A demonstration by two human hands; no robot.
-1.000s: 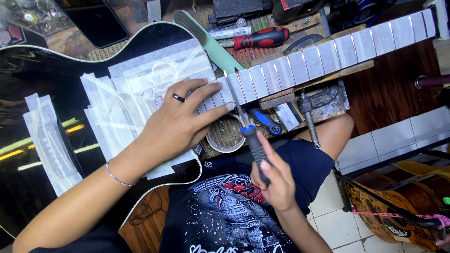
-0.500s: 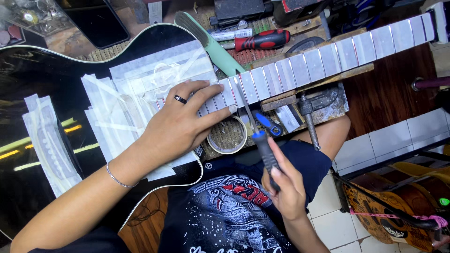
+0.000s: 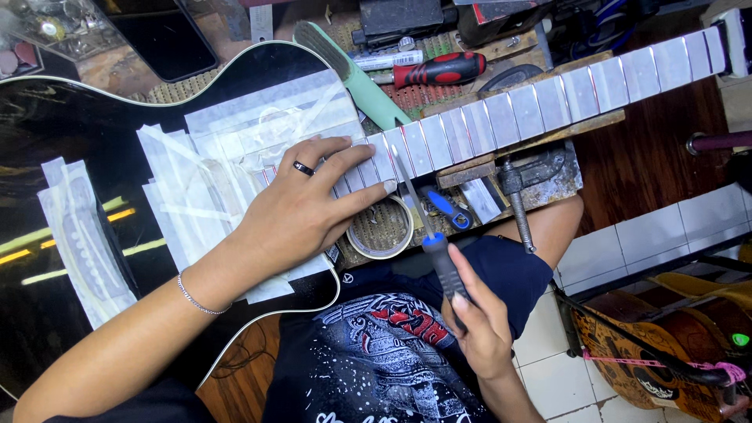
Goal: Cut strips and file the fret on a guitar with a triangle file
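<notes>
Head view shows the left hand (image 3: 301, 207) lying flat and open, fingers spread, on the taped guitar neck (image 3: 548, 90) where it meets the black glossy guitar body (image 3: 70, 117). A dark ring sits on one finger, and a thin bracelet (image 3: 196, 294) is on the wrist. The fingertips press the white masking tape that covers the spaces between the frets.

The right hand (image 3: 478, 325) is closed around the dark handle of a slim metal file (image 3: 411, 192). The file blade is narrow and shiny, and its tip lies across the neck just beside the left fingertips.

The neck runs to the upper right, with thin metal frets showing between the matte tape pieces. More tape strips (image 3: 235, 157) cover the body top. Below the neck are a round tape roll (image 3: 381, 229) and a rusty metal clamp (image 3: 517, 196). A screwdriver (image 3: 439, 70) with red and black handle lies behind the neck.
</notes>
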